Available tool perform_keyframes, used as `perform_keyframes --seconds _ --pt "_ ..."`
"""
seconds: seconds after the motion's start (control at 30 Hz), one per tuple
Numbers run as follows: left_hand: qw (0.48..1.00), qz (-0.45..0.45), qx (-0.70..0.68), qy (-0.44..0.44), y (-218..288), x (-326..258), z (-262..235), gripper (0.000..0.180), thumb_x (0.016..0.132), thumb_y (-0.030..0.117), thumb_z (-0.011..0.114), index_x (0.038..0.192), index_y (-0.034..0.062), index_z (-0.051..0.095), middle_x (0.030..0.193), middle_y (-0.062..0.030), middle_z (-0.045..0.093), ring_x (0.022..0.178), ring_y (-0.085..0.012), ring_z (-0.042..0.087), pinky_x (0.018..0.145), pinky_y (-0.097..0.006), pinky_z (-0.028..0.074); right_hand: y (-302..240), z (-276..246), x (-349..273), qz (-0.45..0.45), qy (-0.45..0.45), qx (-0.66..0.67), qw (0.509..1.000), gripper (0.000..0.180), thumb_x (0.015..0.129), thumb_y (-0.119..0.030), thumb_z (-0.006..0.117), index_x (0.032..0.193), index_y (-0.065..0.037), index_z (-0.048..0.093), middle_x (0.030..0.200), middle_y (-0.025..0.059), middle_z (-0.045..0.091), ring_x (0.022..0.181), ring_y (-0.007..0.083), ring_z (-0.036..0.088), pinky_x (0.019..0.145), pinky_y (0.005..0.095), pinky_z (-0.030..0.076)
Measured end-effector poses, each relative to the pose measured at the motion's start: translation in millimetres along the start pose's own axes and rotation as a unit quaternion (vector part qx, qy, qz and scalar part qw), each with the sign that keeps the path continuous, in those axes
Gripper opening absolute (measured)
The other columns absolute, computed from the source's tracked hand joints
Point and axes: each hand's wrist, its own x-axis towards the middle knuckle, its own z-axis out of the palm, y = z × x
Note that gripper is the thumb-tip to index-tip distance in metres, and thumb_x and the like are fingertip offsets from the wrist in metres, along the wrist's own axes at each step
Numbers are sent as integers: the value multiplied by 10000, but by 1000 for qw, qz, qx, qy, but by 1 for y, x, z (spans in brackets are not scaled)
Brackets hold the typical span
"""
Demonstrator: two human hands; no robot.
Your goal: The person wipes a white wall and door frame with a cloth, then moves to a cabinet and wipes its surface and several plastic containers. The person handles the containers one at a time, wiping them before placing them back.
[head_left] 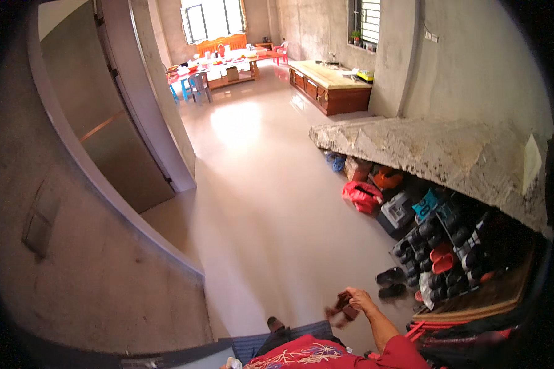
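Observation:
My right hand (362,300) reaches out over the floor from a red sleeve, its fingers closed around a brown sandal (343,312). The sandal is somewhat blurred, and I cannot tell whether a second one hangs with it. Below and to the left, one dark shoe (276,324) on my foot stands at the edge of a dark blue mat (247,345). A pair of black slippers (391,283) lies on the floor to the right of the held sandal. My left hand does not show.
A shoe rack (440,252) full of footwear stands under the concrete stair slab (425,144), beside a red bag (362,197) and a grey-black case (397,212). A doorway (123,123) opens on the left. Farther back are a wooden cabinet (326,92) and a laden table (228,61).

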Motion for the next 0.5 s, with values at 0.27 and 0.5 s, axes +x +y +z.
perform_keyframes --seconds 0.27,0.5 --pt "997 39 -33 51 125 153 -95 439 670 274 687 1028 42 583 899 -160 648 833 -316 626 716 -385 492 2 -53 73 290 172 -100 936 412 718 -445 624 840 -55 681 813 186 649 810 365 619 677 442 467" --pt "993 -13 -59 105 210 266 -161 447 668 284 689 1028 44 579 908 -166 646 849 -325 620 726 -396 488 -57 -114 256 236 124 -86 960 373 622 -285 618 894 -29 614 886 233 628 916 395 588 784 441 467"
